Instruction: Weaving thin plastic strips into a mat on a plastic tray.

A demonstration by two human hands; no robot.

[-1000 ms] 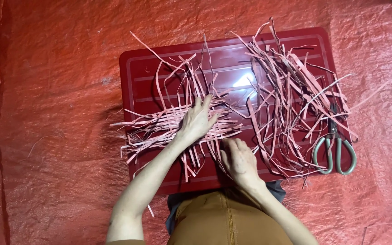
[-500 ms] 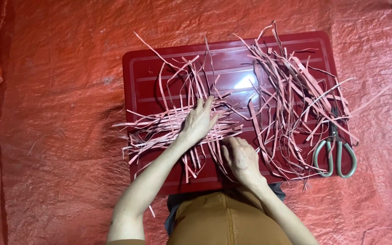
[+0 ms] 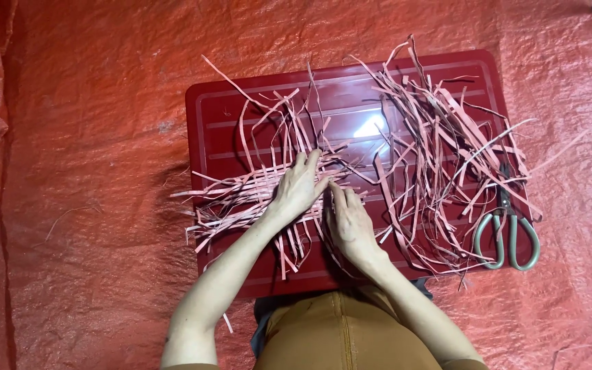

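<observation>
A dark red rectangular tray point(image 3: 351, 89) lies on a red plastic sheet. On its left half, thin pink strips point(image 3: 241, 199) cross each other in a loose woven patch. My left hand point(image 3: 299, 186) rests flat on that patch, fingers pointing up and spread a little. My right hand point(image 3: 349, 220) lies just to its right, fingertips pressing strips at the patch's edge. A loose tangle of more pink strips point(image 3: 440, 151) covers the tray's right half.
Green-handled scissors point(image 3: 507, 229) lie shut at the tray's right edge, handles toward me. The crinkled red sheet point(image 3: 83, 171) spreads on all sides. My brown-clad knees point(image 3: 340, 336) sit at the tray's near edge.
My right hand has slid up and left, closer to my left hand. The left hand has stayed on the woven patch.
</observation>
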